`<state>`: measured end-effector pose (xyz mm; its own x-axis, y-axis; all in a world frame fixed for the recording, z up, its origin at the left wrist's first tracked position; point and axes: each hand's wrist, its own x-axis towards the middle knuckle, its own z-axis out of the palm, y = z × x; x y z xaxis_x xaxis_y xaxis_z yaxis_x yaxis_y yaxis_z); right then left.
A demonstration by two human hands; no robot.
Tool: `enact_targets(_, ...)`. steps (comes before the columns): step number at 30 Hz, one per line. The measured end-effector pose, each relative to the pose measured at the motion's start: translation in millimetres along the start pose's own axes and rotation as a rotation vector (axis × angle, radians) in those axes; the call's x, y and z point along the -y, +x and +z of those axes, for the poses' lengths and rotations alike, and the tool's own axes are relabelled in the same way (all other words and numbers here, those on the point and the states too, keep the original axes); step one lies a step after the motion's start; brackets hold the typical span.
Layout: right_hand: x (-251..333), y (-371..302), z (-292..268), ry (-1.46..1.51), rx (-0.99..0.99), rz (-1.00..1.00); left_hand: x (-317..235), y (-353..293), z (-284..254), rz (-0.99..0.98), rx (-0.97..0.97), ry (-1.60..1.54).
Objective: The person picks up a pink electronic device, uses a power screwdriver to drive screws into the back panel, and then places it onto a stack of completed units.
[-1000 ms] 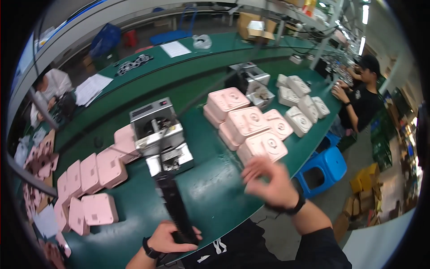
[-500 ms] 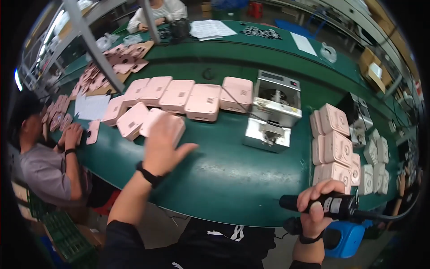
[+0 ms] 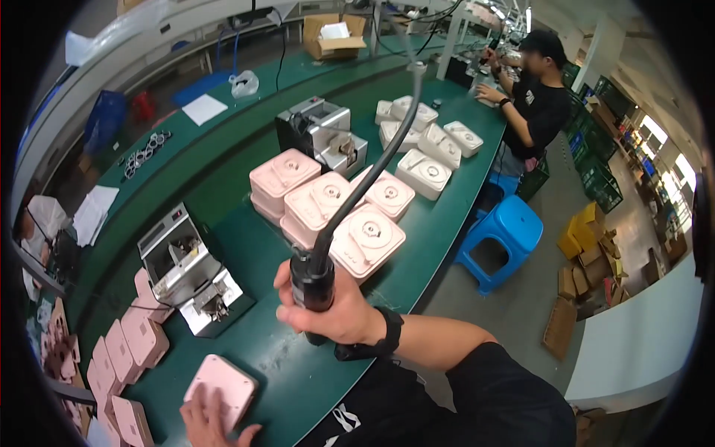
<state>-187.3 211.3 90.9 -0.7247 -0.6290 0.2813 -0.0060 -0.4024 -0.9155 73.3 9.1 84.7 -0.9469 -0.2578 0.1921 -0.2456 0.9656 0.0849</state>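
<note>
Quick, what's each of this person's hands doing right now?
Left hand: open, fingers spread on a pink box.
Right hand: closed, holding a black corded tool.

Black sleeve, black band, a little white

I wear a thick black band point(image 3: 391, 333) just behind my right hand point(image 3: 339, 316), with a bulkier dark part point(image 3: 354, 351) at its lower left. Right of the band my forearm point(image 3: 439, 339) is bare as far as a loose black sleeve point(image 3: 514, 395), short and creased. Below the band hangs black cloth point(image 3: 391, 402), and small white marks point(image 3: 344, 419) show on it; print or cord, I can't tell. My left hand point(image 3: 207, 426), well left of the band and lower, is bare.
</note>
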Motion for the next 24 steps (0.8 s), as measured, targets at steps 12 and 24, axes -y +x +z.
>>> enact_targets(12, 3, -4, 27, -0.198, -0.053, 0.003, 3, 37, 44, 0.253, 0.037, -0.52)
enact_targets(24, 33, 104, 102, 0.068, 0.061, -0.262, 44, 30, 58, 0.015, -0.062, -0.788)
